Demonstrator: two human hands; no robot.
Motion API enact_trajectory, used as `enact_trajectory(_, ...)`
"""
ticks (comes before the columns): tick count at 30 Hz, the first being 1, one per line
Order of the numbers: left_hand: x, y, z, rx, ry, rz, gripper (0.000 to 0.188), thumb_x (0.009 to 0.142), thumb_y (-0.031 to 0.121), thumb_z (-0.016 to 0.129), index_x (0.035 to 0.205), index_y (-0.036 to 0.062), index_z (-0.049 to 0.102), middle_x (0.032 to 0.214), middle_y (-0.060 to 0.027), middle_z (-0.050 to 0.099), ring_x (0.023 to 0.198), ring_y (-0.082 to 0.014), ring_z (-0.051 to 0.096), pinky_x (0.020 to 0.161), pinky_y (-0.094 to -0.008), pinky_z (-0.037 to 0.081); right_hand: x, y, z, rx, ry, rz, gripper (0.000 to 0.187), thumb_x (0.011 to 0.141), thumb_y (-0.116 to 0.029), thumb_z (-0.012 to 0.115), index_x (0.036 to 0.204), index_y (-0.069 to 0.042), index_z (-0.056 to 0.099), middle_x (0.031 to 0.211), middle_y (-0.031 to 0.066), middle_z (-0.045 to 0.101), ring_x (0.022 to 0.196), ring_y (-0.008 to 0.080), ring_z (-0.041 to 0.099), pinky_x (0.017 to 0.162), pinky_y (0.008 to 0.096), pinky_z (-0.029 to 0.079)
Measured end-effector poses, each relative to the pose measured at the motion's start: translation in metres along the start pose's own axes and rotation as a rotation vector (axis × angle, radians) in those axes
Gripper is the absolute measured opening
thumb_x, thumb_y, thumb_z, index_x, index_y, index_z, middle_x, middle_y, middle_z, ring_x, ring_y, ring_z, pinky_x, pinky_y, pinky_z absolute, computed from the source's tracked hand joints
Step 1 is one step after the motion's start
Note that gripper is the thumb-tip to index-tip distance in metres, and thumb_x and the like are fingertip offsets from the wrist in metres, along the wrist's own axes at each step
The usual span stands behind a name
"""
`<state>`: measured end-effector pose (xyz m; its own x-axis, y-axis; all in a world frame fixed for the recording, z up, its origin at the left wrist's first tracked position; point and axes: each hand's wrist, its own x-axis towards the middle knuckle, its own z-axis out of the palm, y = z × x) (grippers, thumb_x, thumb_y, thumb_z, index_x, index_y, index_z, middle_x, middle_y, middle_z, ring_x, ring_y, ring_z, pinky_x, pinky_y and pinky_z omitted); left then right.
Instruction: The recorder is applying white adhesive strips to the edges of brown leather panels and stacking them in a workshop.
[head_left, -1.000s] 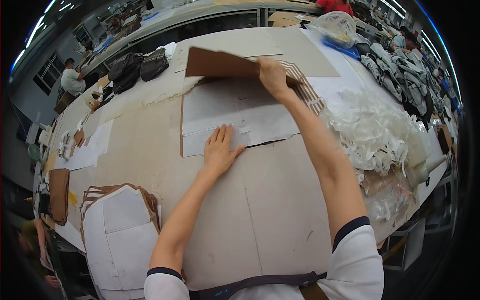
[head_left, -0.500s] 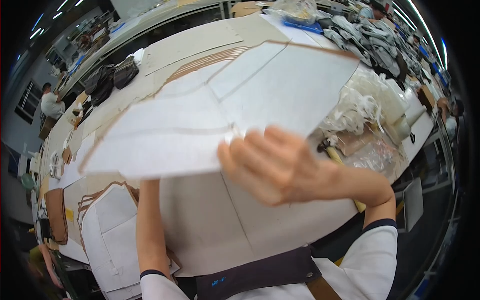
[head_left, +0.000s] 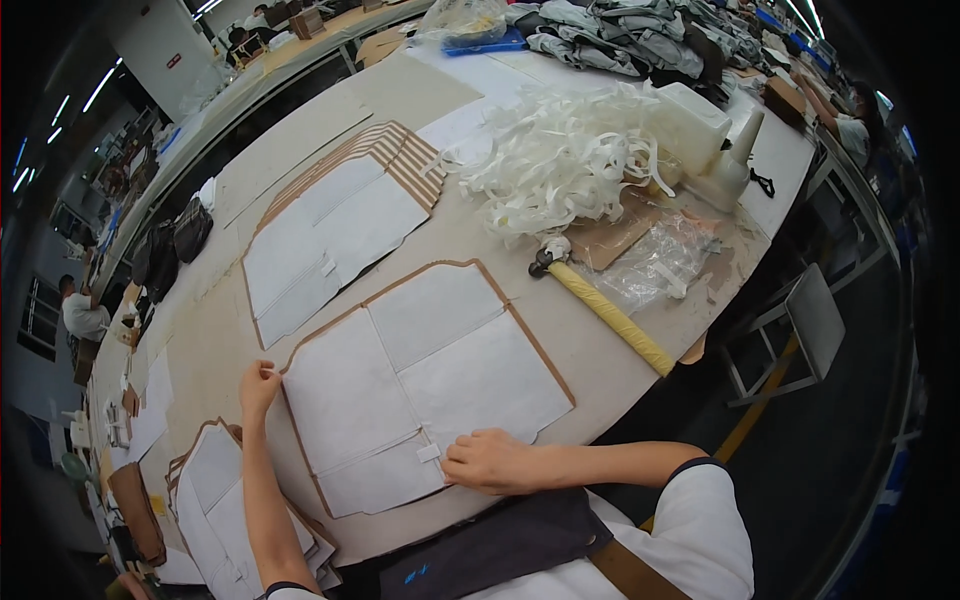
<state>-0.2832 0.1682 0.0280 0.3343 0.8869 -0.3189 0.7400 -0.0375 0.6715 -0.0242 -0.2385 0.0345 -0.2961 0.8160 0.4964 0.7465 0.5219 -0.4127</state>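
A flat white panel with brown edging and seams (head_left: 340, 400) lies on the table directly before me. My left hand (head_left: 258, 390) pinches its left corner with bent fingers. At the near edge, beside a small white tab (head_left: 429, 453), my right hand (head_left: 492, 461) has its fingers closed on the panel's border; the fingertips are partly hidden. Farther back lies a fanned stack of similar white panels (head_left: 330, 235), their brown edges showing in stripes. More such panels (head_left: 215, 480) are piled at the left near edge, partly behind my left forearm.
To the right lie a hammer with a yellow-wrapped handle (head_left: 612, 318), clear plastic bags (head_left: 655, 270), a heap of white strips (head_left: 570, 160) and a translucent bottle (head_left: 725, 175). Grey cloth pieces (head_left: 630, 40) are heaped at the back. A stool (head_left: 812, 320) stands beyond the right edge.
The white panel, held up in the air before, now lies flat on the table. My right hand has come down to its near edge, and my left hand now shows. The view has shifted.
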Motion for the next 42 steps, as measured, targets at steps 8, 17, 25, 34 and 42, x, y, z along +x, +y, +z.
enact_trajectory(8,0.000,0.266,0.180,-0.085,-0.151,0.740,0.031,0.096,0.026,0.065,0.111,0.0002,0.073,0.102,-0.0068,0.074,0.098,-0.0139,0.066,0.085,-0.0280,0.050,-0.033,0.078,-0.099,-0.126,0.193,0.373,0.016,0.088,-0.016,0.068,0.080,-0.006,0.058,0.081,0.0102,0.059,0.079,0.0279,0.061,0.066,0.0395,0.050)
enact_trajectory(17,0.007,0.435,0.296,-0.435,-0.315,0.551,0.041,0.098,0.034,0.063,0.112,-0.0037,0.068,0.099,-0.0106,0.074,0.108,-0.0209,0.065,0.105,-0.0336,0.041,0.004,0.215,-0.174,-0.559,0.481,0.463,0.012,0.081,-0.010,0.070,0.091,-0.004,0.067,0.101,0.0107,0.064,0.104,0.0294,0.057,0.088,0.0423,0.045)
enact_trajectory(25,-0.007,0.443,0.210,-0.609,-0.432,0.707,0.022,0.096,0.024,0.066,0.096,0.0031,0.073,0.071,0.0019,0.062,0.071,-0.0088,0.063,0.075,-0.0256,0.053,0.025,0.304,-0.181,-1.023,0.193,0.385,0.038,0.082,-0.012,0.069,0.120,-0.006,0.065,0.135,0.0162,0.055,0.146,0.0322,0.031,0.113,0.0576,0.025)
enact_trajectory(34,-0.024,0.475,0.119,-1.175,-0.568,0.705,0.016,0.091,0.012,0.070,0.101,-0.0002,0.069,0.063,0.0029,0.059,0.073,-0.0127,0.067,0.082,-0.0312,0.058,0.005,0.293,-0.166,-0.889,0.172,0.652,0.039,0.085,-0.021,0.069,0.121,-0.008,0.066,0.124,0.0145,0.063,0.127,0.0314,0.051,0.106,0.0584,0.030)
enact_trajectory(42,-0.088,0.449,0.057,-0.466,-0.405,0.959,0.026,0.099,0.023,0.063,0.108,-0.0010,0.070,0.064,0.0039,0.055,0.061,-0.0053,0.053,0.055,-0.0195,0.040,-0.005,0.267,-0.201,-0.512,0.529,0.485,0.038,0.088,-0.024,0.070,0.122,-0.009,0.066,0.115,0.0109,0.067,0.115,0.0299,0.058,0.097,0.0468,0.040)
